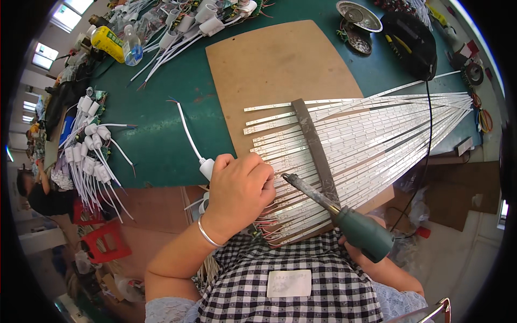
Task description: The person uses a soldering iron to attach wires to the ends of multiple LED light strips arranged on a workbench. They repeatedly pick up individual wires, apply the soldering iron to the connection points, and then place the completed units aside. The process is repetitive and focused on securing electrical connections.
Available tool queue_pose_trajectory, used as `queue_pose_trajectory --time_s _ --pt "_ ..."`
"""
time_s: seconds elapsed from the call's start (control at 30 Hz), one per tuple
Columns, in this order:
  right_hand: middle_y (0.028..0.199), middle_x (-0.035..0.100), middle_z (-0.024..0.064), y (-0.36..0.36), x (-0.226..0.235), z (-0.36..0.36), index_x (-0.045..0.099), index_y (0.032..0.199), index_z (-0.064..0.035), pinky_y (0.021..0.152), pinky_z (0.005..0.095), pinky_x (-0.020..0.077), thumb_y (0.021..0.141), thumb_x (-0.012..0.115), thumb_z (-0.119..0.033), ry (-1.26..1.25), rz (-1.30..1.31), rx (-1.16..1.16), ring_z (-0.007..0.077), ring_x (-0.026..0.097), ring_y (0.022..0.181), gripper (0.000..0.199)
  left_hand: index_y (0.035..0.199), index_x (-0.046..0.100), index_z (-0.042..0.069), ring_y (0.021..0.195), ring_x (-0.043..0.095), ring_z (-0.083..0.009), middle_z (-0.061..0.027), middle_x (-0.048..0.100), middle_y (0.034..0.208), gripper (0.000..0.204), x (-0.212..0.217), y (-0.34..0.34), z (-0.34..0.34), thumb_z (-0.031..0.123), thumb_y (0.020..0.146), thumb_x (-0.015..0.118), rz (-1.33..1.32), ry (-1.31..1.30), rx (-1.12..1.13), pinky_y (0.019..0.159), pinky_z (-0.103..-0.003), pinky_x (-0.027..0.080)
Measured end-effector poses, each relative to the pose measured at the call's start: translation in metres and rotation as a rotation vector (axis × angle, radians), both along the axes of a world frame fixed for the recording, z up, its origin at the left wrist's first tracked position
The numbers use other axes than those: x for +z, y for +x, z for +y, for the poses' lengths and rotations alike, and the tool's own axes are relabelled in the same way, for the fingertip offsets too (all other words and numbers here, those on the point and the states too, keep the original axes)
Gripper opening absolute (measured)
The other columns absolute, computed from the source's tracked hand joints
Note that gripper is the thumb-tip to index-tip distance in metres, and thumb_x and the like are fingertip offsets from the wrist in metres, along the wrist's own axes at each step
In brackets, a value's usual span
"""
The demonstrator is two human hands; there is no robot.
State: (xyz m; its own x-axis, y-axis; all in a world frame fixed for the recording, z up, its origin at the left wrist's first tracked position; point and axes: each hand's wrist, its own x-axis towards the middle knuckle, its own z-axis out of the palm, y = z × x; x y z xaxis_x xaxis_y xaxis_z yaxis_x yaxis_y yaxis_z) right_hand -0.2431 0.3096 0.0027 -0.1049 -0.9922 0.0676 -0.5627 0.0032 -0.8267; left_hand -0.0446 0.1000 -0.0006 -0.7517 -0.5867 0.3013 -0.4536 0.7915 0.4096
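Observation:
My left hand (pixel 239 188) is closed over the near ends of several white LED strips (pixel 371 129) that fan out across a brown board (pixel 269 64), and it pins a white wired connector (pixel 207 168) there. My right hand (pixel 355 250), mostly hidden, grips the green handle of a soldering iron (pixel 344 218). The iron's tip (pixel 285 176) touches the strip ends right beside my left fingers. A dark flat bar (pixel 315 148) lies across the strips and holds them down.
The table is green (pixel 161 124). Bundles of white wired connectors (pixel 89 156) lie at the left and more (pixel 183 24) at the back. A yellow bottle (pixel 107 42), a metal dish (pixel 360 15) and a black bag (pixel 412 40) stand at the far edge. Another person (pixel 37 194) sits at the left.

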Motion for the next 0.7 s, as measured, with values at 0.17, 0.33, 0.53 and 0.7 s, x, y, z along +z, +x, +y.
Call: queue_pose_trajectory --time_s 0.17,0.33,0.53,0.7 --pt "0.080 0.062 0.0070 0.002 -0.003 0.001 0.053 0.113 0.0053 0.067 0.0280 0.0480 0.087 0.060 -0.013 -0.008 0.032 -0.002 0.0145 0.063 0.065 0.033 0.073 0.057 0.012 0.066 0.054 -0.0182 -0.0008 0.051 0.074 0.013 -0.001 0.001 0.000 0.008 0.068 0.068 0.001 0.003 0.009 0.069 -0.033 0.033" --pt "0.095 0.063 0.0090 0.007 -0.008 0.010 0.058 0.111 0.0011 0.076 0.0304 0.0484 0.078 0.067 -0.008 0.059 -0.022 -0.069 0.0209 0.063 0.082 0.035 0.073 0.057 0.012 0.066 0.054 -0.0185 -0.0011 0.051 0.075 0.013 -0.001 0.001 0.000 0.008 0.068 0.068 0.009 -0.007 0.011 0.069 -0.033 0.034" --pt "0.102 0.064 0.0094 0.004 -0.009 0.008 0.060 0.110 -0.0015 0.081 0.0321 0.0485 0.073 0.070 -0.007 0.007 0.111 -0.020 0.0237 0.063 0.090 0.038 0.073 0.057 0.012 0.065 0.053 -0.0188 -0.0012 0.050 0.074 0.013 -0.001 0.001 0.000 0.008 0.068 0.068 0.011 -0.004 0.004 0.068 -0.033 0.034" --pt "0.095 0.064 0.0090 0.004 0.000 0.002 0.059 0.109 0.0004 0.075 0.0302 0.0486 0.077 0.068 -0.011 -0.002 0.141 -0.019 0.0201 0.063 0.083 0.035 0.073 0.057 0.011 0.066 0.050 -0.0198 -0.0002 0.054 0.074 0.016 -0.002 0.001 0.000 0.005 0.065 0.070 0.016 0.000 0.018 0.065 -0.033 0.034"
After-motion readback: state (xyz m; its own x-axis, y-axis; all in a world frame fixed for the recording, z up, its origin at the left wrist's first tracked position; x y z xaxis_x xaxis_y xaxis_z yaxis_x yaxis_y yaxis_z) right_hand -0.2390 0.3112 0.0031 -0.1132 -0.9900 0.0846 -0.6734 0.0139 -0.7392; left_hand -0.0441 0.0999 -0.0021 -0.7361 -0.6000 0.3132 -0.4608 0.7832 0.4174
